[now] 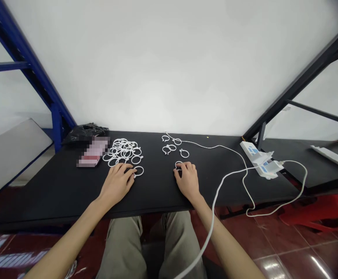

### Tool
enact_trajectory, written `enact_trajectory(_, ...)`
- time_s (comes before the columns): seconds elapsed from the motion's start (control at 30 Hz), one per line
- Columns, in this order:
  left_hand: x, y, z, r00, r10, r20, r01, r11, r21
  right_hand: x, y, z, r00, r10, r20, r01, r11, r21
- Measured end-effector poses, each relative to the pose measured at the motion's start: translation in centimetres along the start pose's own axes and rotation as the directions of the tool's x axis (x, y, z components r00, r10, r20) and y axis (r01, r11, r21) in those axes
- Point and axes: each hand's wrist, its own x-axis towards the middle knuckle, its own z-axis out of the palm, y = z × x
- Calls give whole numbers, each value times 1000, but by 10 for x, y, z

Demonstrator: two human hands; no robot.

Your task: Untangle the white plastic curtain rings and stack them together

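Observation:
My left hand (117, 181) rests low over the black table, its thumb and fingers closed on the near end of a white plastic ring (140, 171). Just behind it lies a loose pile of similar white rings (124, 149), each with a small knob or eyelet. My right hand (188, 179) is closed on another white ring (178, 164), which is partly covered by the fingers. Beyond that hand several more rings lie apart, among them a single ring (184, 153) and a touching pair (169, 148); some have a gap in the loop.
Left of the pile are a pixelated pink phone-like object (92, 152) and a black plastic bag (84, 133). A white cable (219, 146) crosses the black table (154, 193) to a white power strip (257, 157) at right. Another cable passes over my right forearm. Blue and black frames flank the table.

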Motion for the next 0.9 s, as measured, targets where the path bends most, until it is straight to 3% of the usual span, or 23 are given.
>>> enact_trajectory(0.23, -5, -1, -4, 995, -34, -91, 32, 999, -17, 0, 0, -1, 1000, -11, -3, 11, 1000, 20)
enact_trajectory(0.37, 4, -2, -2, 972, -162, -170, 175, 983, 63, 0, 1, 0, 1000, -10, -6, 10, 1000, 30)
enact_trajectory(0.47, 15, -6, 5, 957, -234, -173, 254, 962, 104, 0, 0, -1, 1000, -7, -5, 7, 999, 47)
enact_trajectory(0.63, 22, -13, 12, 949, -271, -161, 286, 956, 74, -1, 2, -3, 1000, 9, -27, -6, 993, 115)
enact_trajectory(0.77, 18, -2, 9, 962, -195, -190, 215, 972, 91, -1, 3, -4, 999, 13, -40, -4, 974, 225)
enact_trajectory(0.9, 21, 24, 12, 991, 21, -135, -11, 997, 74, 6, -4, 0, 990, -128, 51, 96, 908, 407)
